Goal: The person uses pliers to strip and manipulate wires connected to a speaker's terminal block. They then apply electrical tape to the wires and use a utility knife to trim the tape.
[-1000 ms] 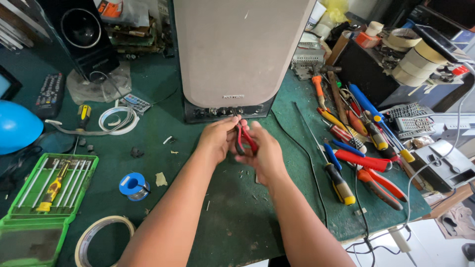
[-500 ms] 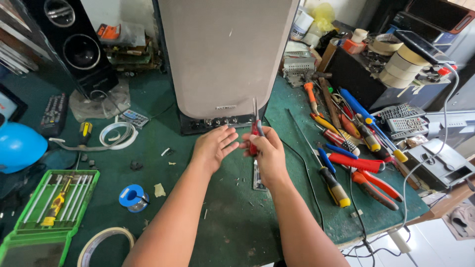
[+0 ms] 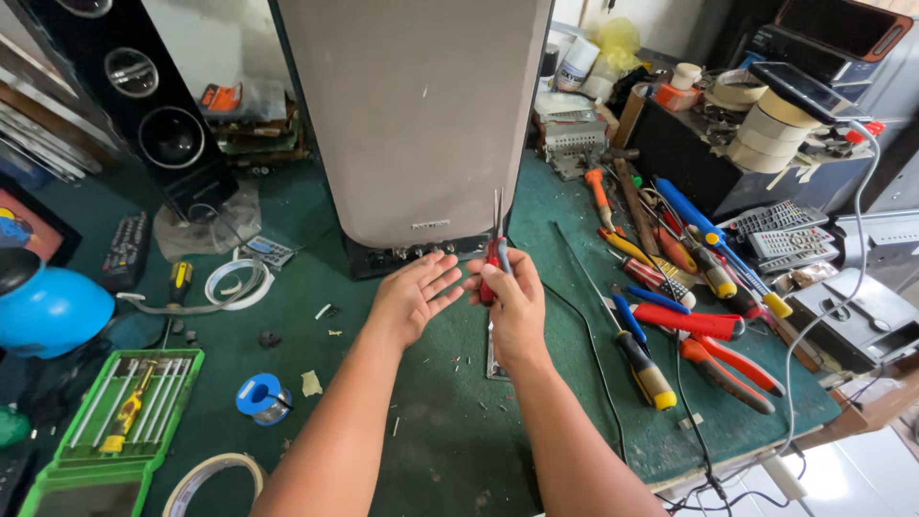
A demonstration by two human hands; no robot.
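Observation:
My right hand (image 3: 512, 302) grips red-handled needle-nose pliers (image 3: 495, 251), their thin jaws pointing up toward the base of a tall grey speaker cabinet (image 3: 416, 115). Just left of it, my left hand (image 3: 410, 297) is empty, palm up with fingers spread, fingertips almost touching the right hand. Both hands hover over the green bench mat (image 3: 383, 421) right in front of the cabinet's dark lower panel (image 3: 416, 255).
Many screwdrivers and pliers (image 3: 670, 297) lie to the right. A black cable (image 3: 584, 316) runs past my right wrist. Left: a green bit case (image 3: 120, 412), blue solder spool (image 3: 258, 397), tape roll (image 3: 211, 483), blue helmet-like object (image 3: 48, 311), black speaker (image 3: 153, 105).
My hands have come apart: the left let go and opened, and the right raised the pliers so their tips now point upward. The view has tilted up.

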